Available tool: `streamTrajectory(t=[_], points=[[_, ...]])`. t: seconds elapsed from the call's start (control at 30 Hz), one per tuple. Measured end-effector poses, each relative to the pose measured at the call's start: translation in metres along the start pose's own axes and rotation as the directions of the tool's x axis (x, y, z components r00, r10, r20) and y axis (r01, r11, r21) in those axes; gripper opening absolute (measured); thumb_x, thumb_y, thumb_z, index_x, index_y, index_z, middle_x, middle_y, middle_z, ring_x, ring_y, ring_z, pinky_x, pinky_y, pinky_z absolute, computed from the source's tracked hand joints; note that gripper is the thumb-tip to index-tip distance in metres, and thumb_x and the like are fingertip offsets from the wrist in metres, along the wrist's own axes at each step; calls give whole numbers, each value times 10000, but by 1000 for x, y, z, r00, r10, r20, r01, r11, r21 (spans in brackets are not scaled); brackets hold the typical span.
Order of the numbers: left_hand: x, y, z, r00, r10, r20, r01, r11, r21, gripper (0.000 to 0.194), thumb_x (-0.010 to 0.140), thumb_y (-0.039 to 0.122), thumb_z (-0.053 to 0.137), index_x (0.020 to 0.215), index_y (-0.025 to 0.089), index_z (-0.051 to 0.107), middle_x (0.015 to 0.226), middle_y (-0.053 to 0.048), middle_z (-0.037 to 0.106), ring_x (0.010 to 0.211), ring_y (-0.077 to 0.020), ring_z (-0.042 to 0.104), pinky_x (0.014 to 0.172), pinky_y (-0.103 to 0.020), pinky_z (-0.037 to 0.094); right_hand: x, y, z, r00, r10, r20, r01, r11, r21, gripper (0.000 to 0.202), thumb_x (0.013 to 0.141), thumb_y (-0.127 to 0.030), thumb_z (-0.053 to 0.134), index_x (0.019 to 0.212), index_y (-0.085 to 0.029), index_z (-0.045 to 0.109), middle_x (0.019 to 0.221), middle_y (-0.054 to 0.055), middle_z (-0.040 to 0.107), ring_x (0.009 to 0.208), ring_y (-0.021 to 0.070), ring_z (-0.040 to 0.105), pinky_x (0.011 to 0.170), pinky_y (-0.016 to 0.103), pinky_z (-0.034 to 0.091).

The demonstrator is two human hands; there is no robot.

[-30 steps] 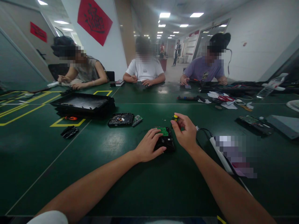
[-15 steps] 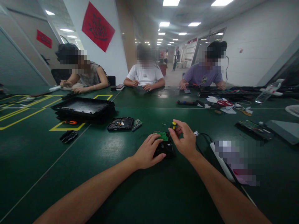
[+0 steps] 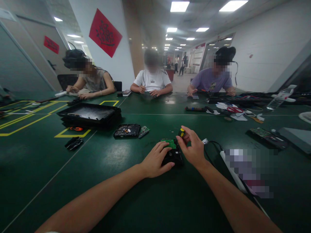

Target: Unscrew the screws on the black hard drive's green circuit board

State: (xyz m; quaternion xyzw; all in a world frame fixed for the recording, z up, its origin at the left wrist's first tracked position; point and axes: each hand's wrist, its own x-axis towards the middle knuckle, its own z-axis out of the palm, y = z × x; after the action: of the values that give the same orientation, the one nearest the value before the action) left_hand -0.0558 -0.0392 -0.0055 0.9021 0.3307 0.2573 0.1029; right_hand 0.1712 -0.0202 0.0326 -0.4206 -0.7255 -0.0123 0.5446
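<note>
Yellow-and-black tool [image 3: 181, 132] in the right fingers [image 3: 189, 132]

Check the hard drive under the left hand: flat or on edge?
Flat: the drive lies with its green board facing up, left hand across it.

dim foreground | ceiling panels [image 3: 179, 6] glowing | tabletop [image 3: 114, 157] glare | edges stretched

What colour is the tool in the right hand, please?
The tool is black and yellow; head view.
</note>
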Motion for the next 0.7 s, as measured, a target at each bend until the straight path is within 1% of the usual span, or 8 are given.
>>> streamTrajectory(t=[0.2,0.3,0.47,0.57,0.7], points=[[0,-1,1,1000,-8,-18,8,1000,-21,611,982,561,619,1461,195,517,1513,-195,507,1480,-373,422,1235,-645,375,-1,4,0,1000,12,-12,-12,1000,-10,492,989,-357,682,1464,-307,565,943,35,693,718,198,659,725,399,637],[0,-1,1,1000,-10,-15,10,1000,-20,613,982,565,620,1460,195,520,1516,-195,504,1486,-373,415,1233,-645,381,-2,6,1,1000,27,-4,-27,1000,-6,523,982,-362,687,1484,-313,549,963,37,717,723,205,676,729,411,644],[0,-1,1,1000,-14,-4,14,1000,-11,616,989,565,615,1460,180,521,1516,-197,499,1484,-367,415,1242,-630,377,-5,6,4,999,34,12,-34,999,-4,567,980,-355,682,1521,-326,514,1064,54,748,756,211,706,734,412,645],[0,-2,1,1000,-6,-7,6,1000,-14,610,989,560,618,1449,170,525,1510,-203,504,1484,-366,413,1246,-626,370,-6,6,5,999,30,13,-30,1000,-5,575,976,-353,690,1522,-330,514,1073,51,747,767,212,707,745,411,645],[0,-2,0,1000,-12,-15,12,999,-37,602,988,556,622,1452,186,521,1502,-195,516,1471,-360,430,1233,-630,386,-7,6,5,999,30,14,-30,1000,0,579,978,-359,692,1527,-337,509,1062,50,742,758,208,698,749,411,646]])
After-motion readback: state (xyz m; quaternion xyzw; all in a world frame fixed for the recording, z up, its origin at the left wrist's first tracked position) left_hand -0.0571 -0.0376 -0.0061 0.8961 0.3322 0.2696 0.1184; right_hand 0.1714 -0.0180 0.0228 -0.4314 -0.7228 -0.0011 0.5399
